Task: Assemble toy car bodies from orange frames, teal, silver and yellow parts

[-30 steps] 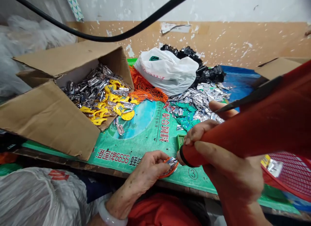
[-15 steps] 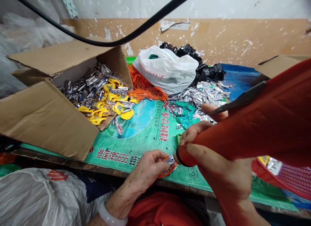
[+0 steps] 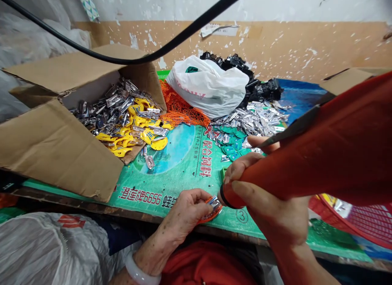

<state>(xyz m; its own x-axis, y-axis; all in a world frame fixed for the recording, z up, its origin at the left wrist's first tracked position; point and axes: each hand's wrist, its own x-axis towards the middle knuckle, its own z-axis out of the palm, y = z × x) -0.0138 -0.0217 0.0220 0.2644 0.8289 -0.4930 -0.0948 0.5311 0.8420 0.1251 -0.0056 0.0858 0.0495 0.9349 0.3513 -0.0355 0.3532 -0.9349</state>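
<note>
My left hand (image 3: 186, 211) pinches a small orange piece (image 3: 213, 209) with a silvery part on it, just above the table's front edge. My right hand (image 3: 272, 203) is wrapped round a large red tool (image 3: 294, 166) that comes in from the upper right. The tool's black-ringed tip (image 3: 226, 195) is close beside the orange piece; whether they touch is hard to tell. A grey blade-like part (image 3: 294, 128) lies along the tool, near the right fingers. Beyond the hand are green pieces (image 3: 234, 144) and a pile of silvery parts (image 3: 257, 119).
An open cardboard box (image 3: 88, 154) at the left spills silvery parts and yellow pieces (image 3: 150, 136). Behind are a white bag (image 3: 211, 87), orange pieces (image 3: 183, 113) and black items (image 3: 266, 91). A red basket (image 3: 361, 223) is at the right; a black cable (image 3: 131, 61) hangs across the top.
The view has shifted slightly. The red tool and my right hand have moved a little to the left; my left hand still holds the orange piece in the same pinch.
</note>
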